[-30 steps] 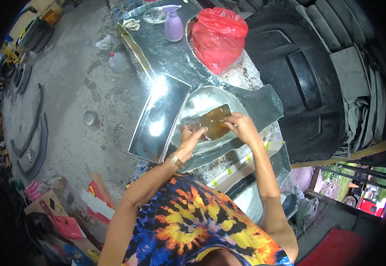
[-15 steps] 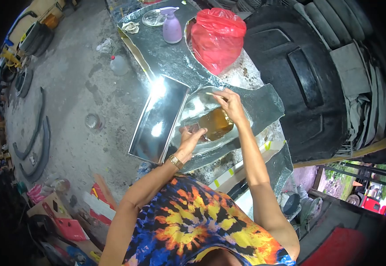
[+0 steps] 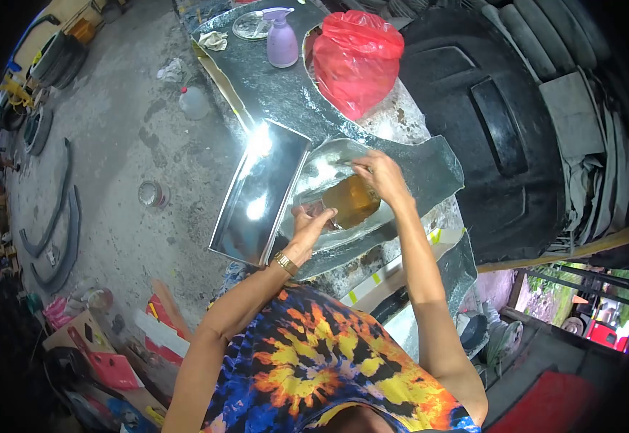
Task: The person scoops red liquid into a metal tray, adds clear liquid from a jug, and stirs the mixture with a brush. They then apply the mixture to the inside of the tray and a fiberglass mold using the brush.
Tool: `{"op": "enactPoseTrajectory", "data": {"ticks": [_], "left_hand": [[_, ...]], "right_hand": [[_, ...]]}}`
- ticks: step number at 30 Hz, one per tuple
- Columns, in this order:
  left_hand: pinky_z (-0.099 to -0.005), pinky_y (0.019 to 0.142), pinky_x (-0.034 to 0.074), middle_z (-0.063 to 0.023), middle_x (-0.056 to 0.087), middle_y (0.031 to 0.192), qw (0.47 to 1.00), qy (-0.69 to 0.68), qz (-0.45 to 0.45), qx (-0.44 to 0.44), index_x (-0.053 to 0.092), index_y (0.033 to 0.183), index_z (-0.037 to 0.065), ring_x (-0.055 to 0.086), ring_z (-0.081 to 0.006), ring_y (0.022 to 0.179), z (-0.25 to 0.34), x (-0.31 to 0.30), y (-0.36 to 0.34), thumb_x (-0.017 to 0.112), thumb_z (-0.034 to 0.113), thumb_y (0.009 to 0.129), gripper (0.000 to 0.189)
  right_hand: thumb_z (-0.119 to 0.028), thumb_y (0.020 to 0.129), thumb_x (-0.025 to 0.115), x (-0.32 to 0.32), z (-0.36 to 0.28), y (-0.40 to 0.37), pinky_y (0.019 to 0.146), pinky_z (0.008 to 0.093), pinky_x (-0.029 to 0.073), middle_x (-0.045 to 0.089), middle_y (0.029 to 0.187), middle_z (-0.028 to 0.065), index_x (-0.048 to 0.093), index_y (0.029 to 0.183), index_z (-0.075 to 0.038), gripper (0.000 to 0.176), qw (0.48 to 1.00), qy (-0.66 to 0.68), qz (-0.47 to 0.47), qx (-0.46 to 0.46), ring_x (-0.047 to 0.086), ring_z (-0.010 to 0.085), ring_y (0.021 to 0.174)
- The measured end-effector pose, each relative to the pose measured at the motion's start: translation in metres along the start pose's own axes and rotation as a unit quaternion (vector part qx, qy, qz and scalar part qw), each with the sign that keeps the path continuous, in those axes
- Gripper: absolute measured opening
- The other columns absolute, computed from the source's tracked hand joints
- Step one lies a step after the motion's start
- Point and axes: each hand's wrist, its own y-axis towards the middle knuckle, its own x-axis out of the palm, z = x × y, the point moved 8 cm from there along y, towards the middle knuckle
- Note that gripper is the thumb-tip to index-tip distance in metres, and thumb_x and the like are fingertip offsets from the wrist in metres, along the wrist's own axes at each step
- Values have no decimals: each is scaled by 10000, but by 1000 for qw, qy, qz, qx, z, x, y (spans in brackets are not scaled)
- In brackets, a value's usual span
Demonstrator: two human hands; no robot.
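Observation:
A clear container of amber liquid [image 3: 350, 202] sits in a pale, glossy hollow [image 3: 321, 155] of the dark green moulded sheet [image 3: 430, 167]. My left hand [image 3: 313, 225], with a gold watch at the wrist, is closed on the container's left end, thumb on top. Above its far right side, my right hand [image 3: 379, 175] is pinched with the fingertips pointing left. What those fingers hold is too small to make out. A shiny, mirror-like rectangular panel [image 3: 260, 195] lies just left of my left hand.
Farther back on the sheet stand a purple spray bottle [image 3: 282, 43] and a crumpled cloth [image 3: 213, 40]. A red plastic bag [image 3: 356, 65] is beside them. A black hood-like panel [image 3: 473, 130] leans at right. On the concrete floor are a jar [image 3: 151, 193] and a plastic jug [image 3: 194, 105].
My right hand has shifted slightly right and down, its fingers more curled. The pale thin tip seen at its fingertips is now hardly visible. My left hand stays on the container.

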Motion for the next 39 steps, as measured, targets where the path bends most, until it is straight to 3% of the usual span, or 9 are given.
{"op": "enactPoseTrajectory", "data": {"ticks": [3, 6, 9, 14, 19, 24, 27, 31, 39], "left_hand": [[-304, 841, 496, -147, 556, 1100, 1000, 26, 8, -6, 358, 1213, -29, 595, -183, 963, 3, -1, -1, 804, 271, 742, 714], [-229, 597, 423, -21, 593, 835, 997, 28, 49, 45, 478, 1112, 13, 542, -83, 692, 9, -2, -4, 784, 289, 762, 540], [-239, 621, 445, -34, 591, 854, 996, 35, 71, 43, 466, 1127, 6, 555, -97, 715, 13, -2, -10, 785, 283, 762, 559], [-316, 872, 486, -158, 526, 1134, 1000, 13, 6, 14, 352, 1205, -29, 566, -191, 1017, -3, 2, 4, 803, 272, 739, 715], [-306, 820, 492, -139, 546, 1086, 999, -2, 28, 46, 384, 1193, -37, 576, -174, 957, 5, 3, 0, 794, 268, 751, 676], [-280, 717, 512, -91, 603, 974, 997, 6, -7, 71, 457, 1151, -30, 602, -135, 829, -1, 9, 12, 785, 244, 763, 578], [-323, 921, 465, -170, 530, 1135, 999, -4, -35, 28, 351, 1229, -60, 561, -213, 1043, -2, 11, 10, 793, 254, 754, 721], [-324, 925, 460, -162, 544, 1169, 999, -11, 9, 42, 384, 1218, -33, 559, -200, 1060, 13, 5, -7, 799, 250, 747, 688], [-291, 871, 479, -126, 580, 1083, 999, -4, 29, 40, 391, 1208, -37, 587, -166, 979, 7, 1, -4, 799, 251, 753, 676]], "right_hand": [[-184, 833, 675, 47, 7, 30, 802, 410, 489, 648, 893, 125, 731, 1009, -80, 211, 997, -50, 19, -59, 614, 329, 878], [-176, 834, 678, 44, 7, 35, 792, 410, 486, 650, 835, 118, 734, 971, -77, 178, 995, -3, 92, -44, 614, 322, 841], [-170, 826, 690, 18, 4, 16, 763, 405, 483, 642, 792, 111, 733, 945, -71, 161, 981, 16, 188, -43, 606, 311, 794], [-146, 830, 698, -37, 4, -14, 682, 374, 470, 641, 777, 105, 731, 947, -61, 148, 977, 45, 208, 11, 591, 268, 738], [-168, 826, 709, -77, -11, -63, 666, 357, 481, 631, 758, 88, 732, 940, -54, 163, 991, 85, 101, 32, 594, 245, 715], [-183, 853, 674, -4, -4, -65, 719, 386, 510, 661, 849, 113, 709, 961, -37, 185, 997, -49, -52, -36, 636, 289, 805], [-174, 856, 673, -4, 22, -66, 709, 390, 510, 673, 861, 117, 718, 953, -34, 177, 998, 50, -35, 35, 645, 285, 799], [-121, 862, 671, -63, 28, -64, 586, 308, 438, 659, 762, 71, 730, 954, -22, 148, 972, 190, 110, 86, 559, 181, 619], [-109, 848, 688, -17, 8, -15, 591, 347, 459, 595, 704, 105, 718, 935, -41, 115, 965, -37, 248, -80, 561, 216, 603]]}}
